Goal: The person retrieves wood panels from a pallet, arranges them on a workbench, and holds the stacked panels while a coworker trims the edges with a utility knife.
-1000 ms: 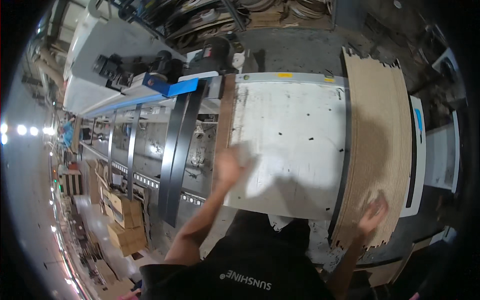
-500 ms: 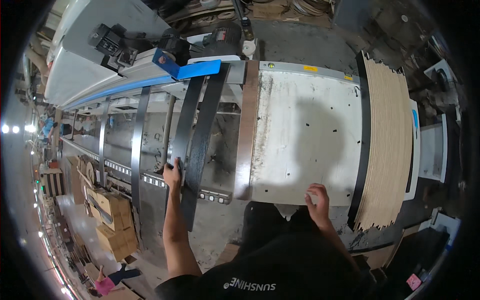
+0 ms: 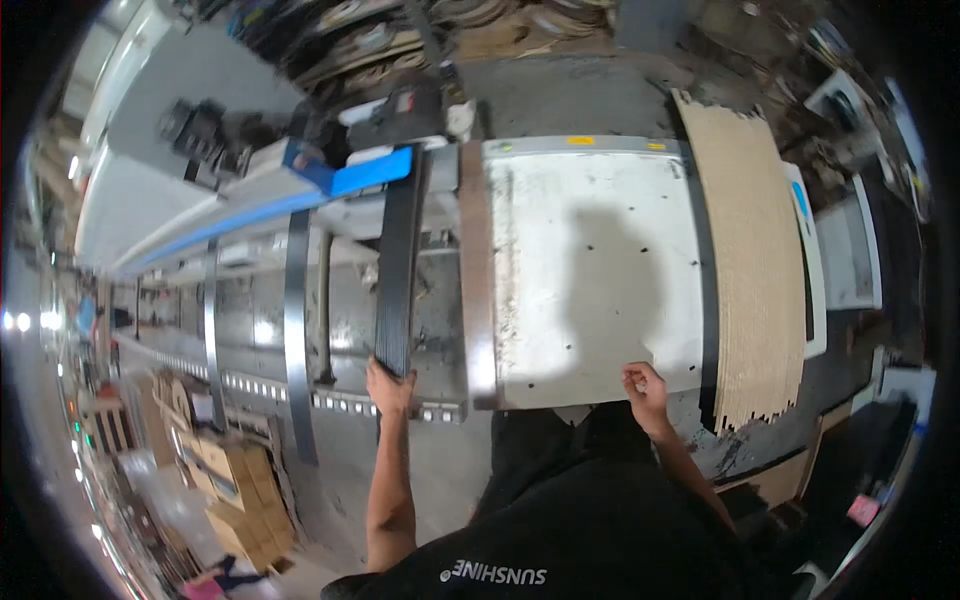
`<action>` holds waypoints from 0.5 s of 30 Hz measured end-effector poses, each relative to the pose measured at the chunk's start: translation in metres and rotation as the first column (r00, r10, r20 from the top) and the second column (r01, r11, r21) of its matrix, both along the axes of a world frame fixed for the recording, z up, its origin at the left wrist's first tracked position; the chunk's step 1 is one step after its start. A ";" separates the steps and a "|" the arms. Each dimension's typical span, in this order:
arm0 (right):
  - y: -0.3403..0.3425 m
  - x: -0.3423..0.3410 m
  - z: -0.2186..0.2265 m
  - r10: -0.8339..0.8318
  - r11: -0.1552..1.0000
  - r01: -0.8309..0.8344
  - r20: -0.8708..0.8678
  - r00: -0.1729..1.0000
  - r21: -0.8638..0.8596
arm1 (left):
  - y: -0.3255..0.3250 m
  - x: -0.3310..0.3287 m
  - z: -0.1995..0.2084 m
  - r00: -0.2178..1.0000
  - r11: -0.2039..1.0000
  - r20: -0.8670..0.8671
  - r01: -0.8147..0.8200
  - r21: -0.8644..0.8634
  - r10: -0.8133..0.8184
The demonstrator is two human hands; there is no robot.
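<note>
Toward the left, a pair of narrow black boards point(image 3: 398, 250) lies lengthwise over the machine's rails, brought so close that they look like one strip. My left hand point(image 3: 390, 387) is closed round their near end, thumb on the right side. Near the front edge of the white table point(image 3: 540, 290), my right hand point(image 3: 645, 390) hovers with loosely curled fingers, a gap by the thumb and nothing visible in it. To its right stands a tall stack of tan-edged boards point(image 3: 750, 270), with a black face point(image 3: 709, 300) along its left side.
A brown strip point(image 3: 478, 290) borders the table's left side. Metal crossbars point(image 3: 297, 330) and a roller rail point(image 3: 345, 402) run farther left. A blue bracket point(image 3: 370, 172) sits at the boards' far end. Cardboard boxes point(image 3: 245, 500) and another person point(image 3: 215, 583) are at the lower left.
My left hand has moved right, bringing the left black board against the other one. My right hand's fingers have curled in more. The whole view has shifted slightly.
</note>
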State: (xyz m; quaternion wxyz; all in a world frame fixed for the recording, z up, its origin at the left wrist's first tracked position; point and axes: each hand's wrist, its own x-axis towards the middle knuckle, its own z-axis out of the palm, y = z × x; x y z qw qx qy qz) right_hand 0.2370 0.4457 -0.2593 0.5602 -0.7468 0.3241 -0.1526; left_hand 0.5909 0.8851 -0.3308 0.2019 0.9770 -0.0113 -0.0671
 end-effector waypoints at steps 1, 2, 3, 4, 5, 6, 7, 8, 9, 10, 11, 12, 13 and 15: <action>-0.001 -0.004 0.003 0.003 1.000 -0.002 0.017 1.000 -0.025 | -0.010 -0.002 0.003 1.000 0.999 0.006 0.000 -0.041 0.001; -0.005 -0.010 0.005 -0.018 0.995 0.019 0.016 1.000 -0.099 | -0.027 -0.003 0.006 0.999 0.998 -0.040 -0.003 -0.060 0.000; -0.010 -0.020 0.007 -0.030 0.986 0.030 0.005 1.000 -0.165 | -0.046 -0.005 0.008 0.999 0.991 -0.037 -0.003 -0.131 -0.002; -0.017 -0.031 0.009 -0.039 0.974 0.035 -0.015 0.999 -0.225 | -0.066 -0.010 0.012 0.997 0.986 -0.076 -0.022 -0.168 0.010; -0.021 -0.043 0.010 -0.106 0.968 0.103 -0.003 0.994 -0.231 | -0.088 -0.008 0.018 0.979 0.971 -0.200 -0.009 -0.238 -0.040; -0.026 -0.060 0.013 -0.170 0.971 0.167 -0.001 0.986 -0.174 | -0.118 -0.009 0.021 0.989 0.949 -0.130 0.031 -0.313 -0.075; -0.033 -0.072 0.013 -0.220 0.969 0.220 0.006 0.975 -0.114 | -0.144 -0.011 0.027 0.959 0.883 -0.246 0.007 -0.469 -0.138; -0.040 -0.082 0.013 -0.263 0.964 0.263 0.013 0.965 -0.035 | -0.174 -0.011 0.035 0.898 0.815 -0.405 -0.102 -0.571 -0.171; -0.044 -0.097 0.015 -0.296 0.955 0.296 0.026 0.955 -0.009 | -0.207 -0.015 0.039 0.909 0.742 -0.332 -0.038 -0.669 -0.253; -0.048 -0.110 0.017 -0.338 0.936 0.336 0.003 0.941 -0.106 | -0.239 -0.022 0.044 0.908 0.650 -0.279 -0.010 -0.760 -0.313; -0.055 -0.124 0.019 -0.381 0.909 0.370 -0.019 0.924 -0.193 | -0.272 -0.027 0.052 0.816 0.546 -0.374 -0.088 -0.833 -0.440; -0.060 -0.135 0.020 -0.426 0.874 0.399 -0.041 0.904 -0.277 | -0.309 -0.039 0.054 0.789 0.563 -0.454 -0.170 -0.809 -0.413; -0.065 -0.149 0.023 -0.468 0.849 0.431 -0.056 0.882 -0.304 | -0.351 -0.051 0.054 0.753 0.547 -0.539 -0.288 -0.786 -0.378; -0.083 -0.174 0.026 -0.473 0.805 0.400 -0.068 0.878 -0.438 | -0.425 -0.077 0.051 0.689 0.553 -0.579 -0.303 -0.776 -0.435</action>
